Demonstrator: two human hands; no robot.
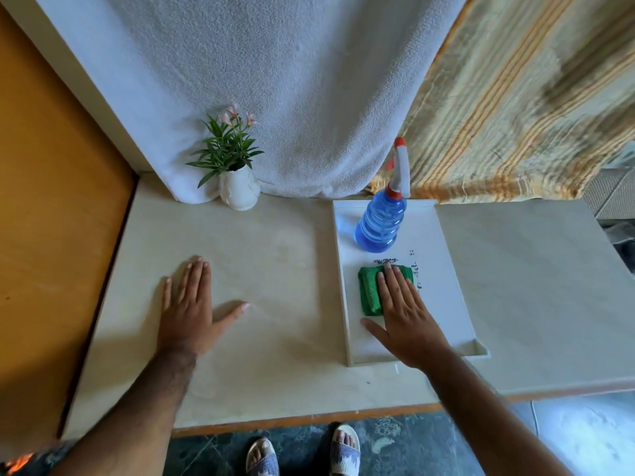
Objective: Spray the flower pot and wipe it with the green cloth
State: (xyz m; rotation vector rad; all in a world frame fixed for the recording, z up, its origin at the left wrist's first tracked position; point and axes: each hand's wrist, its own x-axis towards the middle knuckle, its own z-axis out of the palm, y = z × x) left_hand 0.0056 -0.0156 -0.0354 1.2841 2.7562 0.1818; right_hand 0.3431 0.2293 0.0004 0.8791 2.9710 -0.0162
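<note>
**Hands flat, pot at the back**

Two sandalled feet (302,453) stand at the bottom edge of the frame, cut off at the ankles, on a dark mottled floor. Above them both bare forearms reach up from the lower corners, elbows out of view. The left hand (190,310) lies palm down on the bare pale counter (275,255), left of centre, its fingers (196,273) straight and close together, thumb splayed to the right, holding nothing. The right hand (402,312) lies flat on the folded green cloth (369,293), fingers spread a little; it hides the cloth's right half. The ribbed, knit-looking cloth lies on a white tray (446,269) right of centre, beside dark print too small to read. A clear blue ribbed bottle (379,225) with a white and red trigger head stands at the tray's upper end. The pot (239,190), glossy white, stands upper left of centre against a hanging white towel (275,80), well apart from both hands, holding green leaves and pink flowers. A striped curtain (515,97) at upper right is blurred.
</note>
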